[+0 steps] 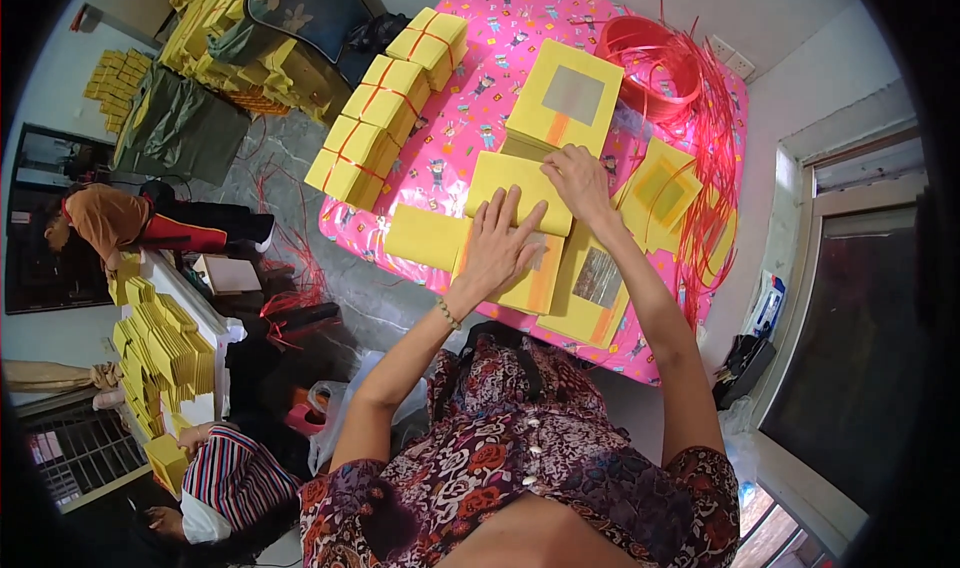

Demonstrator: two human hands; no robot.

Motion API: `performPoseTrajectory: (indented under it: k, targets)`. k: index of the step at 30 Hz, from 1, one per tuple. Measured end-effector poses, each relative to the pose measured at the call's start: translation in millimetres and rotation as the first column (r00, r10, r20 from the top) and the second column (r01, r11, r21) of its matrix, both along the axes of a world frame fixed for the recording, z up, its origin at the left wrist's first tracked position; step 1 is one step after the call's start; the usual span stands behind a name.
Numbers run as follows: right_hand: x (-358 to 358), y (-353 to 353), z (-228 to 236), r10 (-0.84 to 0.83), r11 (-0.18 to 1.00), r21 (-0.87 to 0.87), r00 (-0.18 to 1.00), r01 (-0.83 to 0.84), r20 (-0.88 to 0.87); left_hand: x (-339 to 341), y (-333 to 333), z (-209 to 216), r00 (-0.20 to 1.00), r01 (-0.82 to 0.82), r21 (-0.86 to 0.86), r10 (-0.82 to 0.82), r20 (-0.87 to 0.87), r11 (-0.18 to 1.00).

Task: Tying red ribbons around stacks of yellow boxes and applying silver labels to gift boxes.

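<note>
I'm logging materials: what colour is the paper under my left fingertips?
The paper is yellow, best seen in the head view.

- Walls: plain off-white painted wall (pixel 770 118) on the right and far side; white plastic socket plate (pixel 733 58) fixed to it above the table's far right corner.
- Floor: grey marble-patterned floor (pixel 370 290) with pale veining; glossy finish.
- Furniture: table under a shiny pink cartoon-printed cover (pixel 448 140), set close to the right wall; dark padded chair back with a pale floral pattern (pixel 305 8), beyond its far left corner; long white-topped table (pixel 190 303) at left.
- Windows: pale-framed dark glazed panel (pixel 850 318) on the right; dark barred window (pixel 85 460) at lower left, beige gathered curtain (pixel 45 376) beside it.
- Light: brightness at the barred opening (pixel 785 540), lower right; sheen on the pink cover.
</note>
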State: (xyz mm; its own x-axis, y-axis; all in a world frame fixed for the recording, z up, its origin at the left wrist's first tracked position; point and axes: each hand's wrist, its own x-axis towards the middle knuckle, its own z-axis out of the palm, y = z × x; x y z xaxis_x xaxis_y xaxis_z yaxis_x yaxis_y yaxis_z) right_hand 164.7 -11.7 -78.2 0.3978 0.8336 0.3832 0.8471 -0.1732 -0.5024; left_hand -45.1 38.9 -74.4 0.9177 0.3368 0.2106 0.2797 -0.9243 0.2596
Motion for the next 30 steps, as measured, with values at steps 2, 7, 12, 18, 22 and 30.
performPoseTrajectory:
  k: [2,7,12,18,22,30]
  targets:
    - [-1,5,0,0.001,1.000,0.025,0.998,-0.003,0.059,2,0,0,1.000,0.001,-0.008,-0.001,0.003,1.000]
    - [-11,23,7,0.054,0.994,-0.088,0.993,-0.063,-0.103,2,1,-3,1.000,-0.002,-0.011,0.002,-0.003,1.000]
    - [-10,30,-1,0.086,0.975,-0.182,0.975,-0.124,-0.205,4,1,-5,1.000,0.003,-0.017,-0.003,-0.007,1.000]
    - [-14,33,-1,0.064,0.979,-0.169,0.962,-0.112,-0.267,4,3,-7,1.000,0.005,-0.026,-0.005,-0.015,1.000]
    - [-17,37,-4,0.085,0.980,-0.151,0.961,-0.128,-0.263,4,3,-9,1.000,0.002,-0.032,-0.002,-0.011,0.999]
    - [-27,38,-9,0.050,0.991,-0.110,0.979,-0.073,-0.197,2,5,-7,0.999,0.000,-0.085,-0.003,-0.032,0.996]
